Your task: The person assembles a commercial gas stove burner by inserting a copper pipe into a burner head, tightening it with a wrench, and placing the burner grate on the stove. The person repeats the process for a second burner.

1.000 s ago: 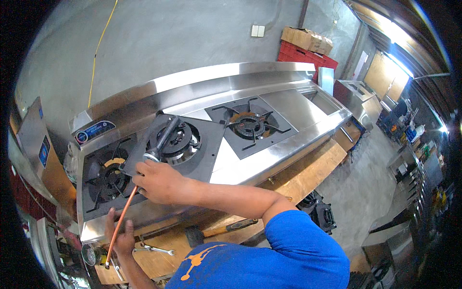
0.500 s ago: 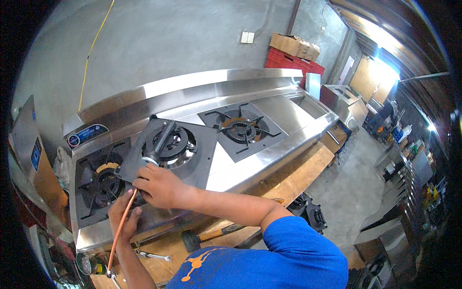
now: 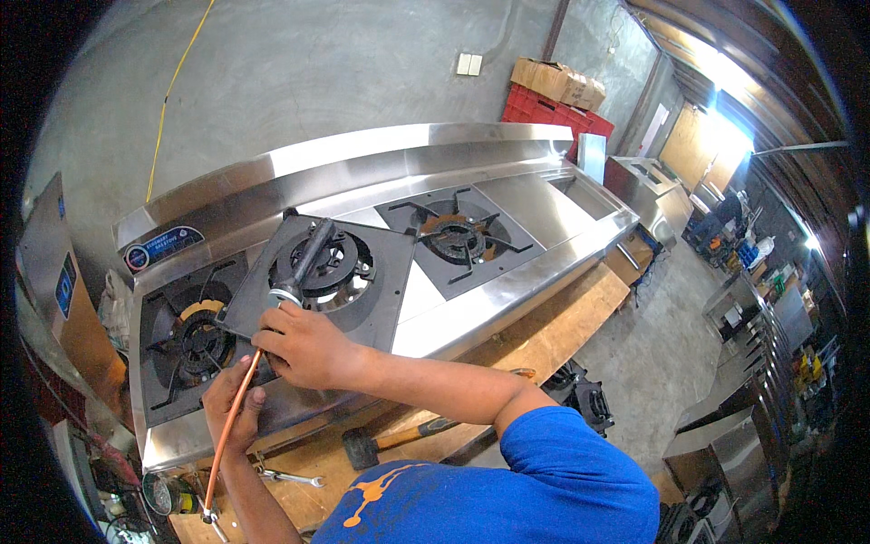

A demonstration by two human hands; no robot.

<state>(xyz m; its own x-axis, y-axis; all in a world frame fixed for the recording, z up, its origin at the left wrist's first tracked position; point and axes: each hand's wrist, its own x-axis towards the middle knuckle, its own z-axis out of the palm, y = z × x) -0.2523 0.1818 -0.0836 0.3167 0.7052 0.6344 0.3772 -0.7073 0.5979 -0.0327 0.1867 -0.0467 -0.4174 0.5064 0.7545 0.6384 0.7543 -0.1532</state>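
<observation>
A black burner on a square dark plate point(image 3: 376, 299) lies askew on the steel stove, and its black pipe point(image 3: 313, 254) points toward me. My right hand point(image 3: 304, 346) is closed at the near end of that pipe, where a thin copper tube point(image 3: 224, 440) comes up to it; the exact joint is hidden by the fingers. Below it, my left hand point(image 3: 237, 403) has its fingers and thumb around the copper tube. The tube runs down past my left forearm to a metal fitting point(image 3: 208, 517) at its lower end.
The stainless stove point(image 3: 507, 299) has burners at left point(image 3: 199, 340) and middle point(image 3: 456, 238). On the wooden bench point(image 3: 553, 326) are a mallet point(image 3: 362, 447) and a wrench point(image 3: 294, 478). An open can point(image 3: 163, 494) stands at lower left. Red crates point(image 3: 544, 109) stand behind.
Both hands keep their hold, with hardly any movement. The view has shifted slightly, and the burner plate appears a little farther right.
</observation>
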